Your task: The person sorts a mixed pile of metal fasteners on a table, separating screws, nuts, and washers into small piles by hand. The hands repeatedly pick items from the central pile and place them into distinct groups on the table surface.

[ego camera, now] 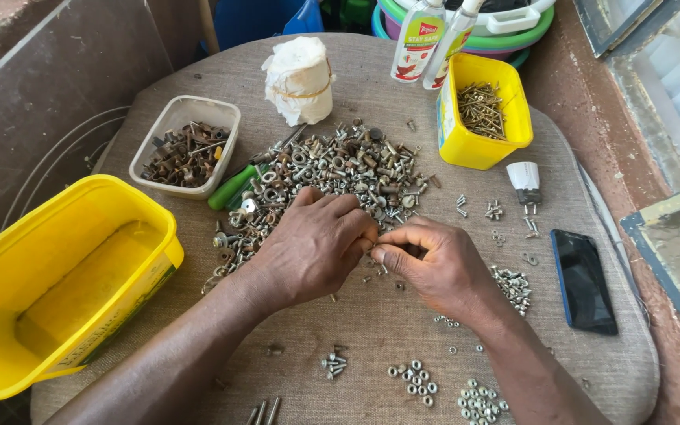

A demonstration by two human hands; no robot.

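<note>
My left hand (312, 248) and my right hand (434, 264) meet fingertip to fingertip at the near edge of a big heap of mixed bolts, nuts and washers (332, 173). Both pinch a small metal piece between them; the fingers hide it, so its kind is unclear. Small sorted groups lie near my wrists: nuts (415, 382), short screws (334, 364) and a cluster of small bolts (513, 285) to the right.
A large empty yellow tub (9, 267) stands at left. A beige tub of rusty hardware (186, 149), a small yellow tub of screws (482, 110), a cloth roll (299, 79), a green-handled tool (230, 189), a white plug (525, 181) and a black phone (584, 279) lie around the round cloth-covered table (576, 362).
</note>
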